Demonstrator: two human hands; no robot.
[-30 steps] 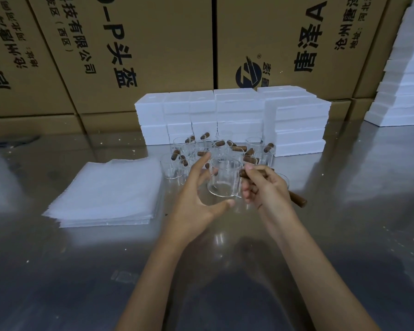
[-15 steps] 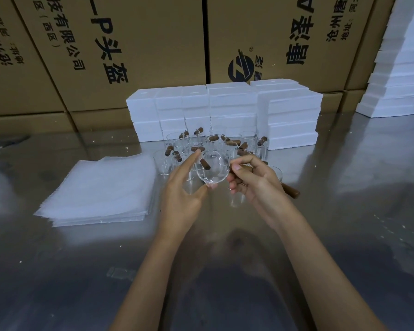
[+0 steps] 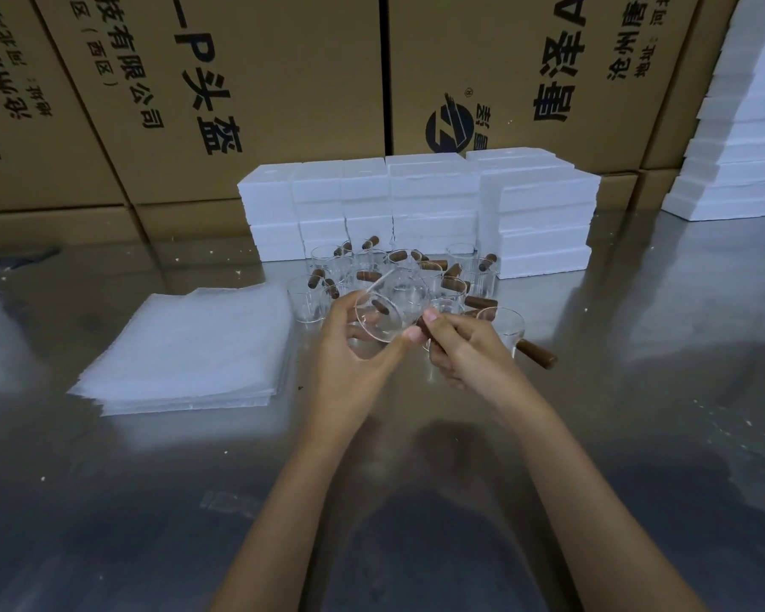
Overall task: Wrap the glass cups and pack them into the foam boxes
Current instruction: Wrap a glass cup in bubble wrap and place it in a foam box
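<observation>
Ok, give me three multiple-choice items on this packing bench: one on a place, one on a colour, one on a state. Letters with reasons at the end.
1. Where does the stack of white translucent wrapping sheets lie?
A. left of the cluster of clear glass cups
B. on top of the white foam boxes
C. right of the cups

2. What colour are the cups' stubby handles?
A. white
B. brown
C. green

3. How is the clear glass cup between the left hand and the right hand?
A. standing upright on the steel table
B. already wrapped
C. lifted and tilted, bare

Answers: 1 A, the sheets sit to the left of the cups. 2 B, the handles show dark brown. 3 C, both hands hold it off the table, tipped, with no sheet on it.
</observation>
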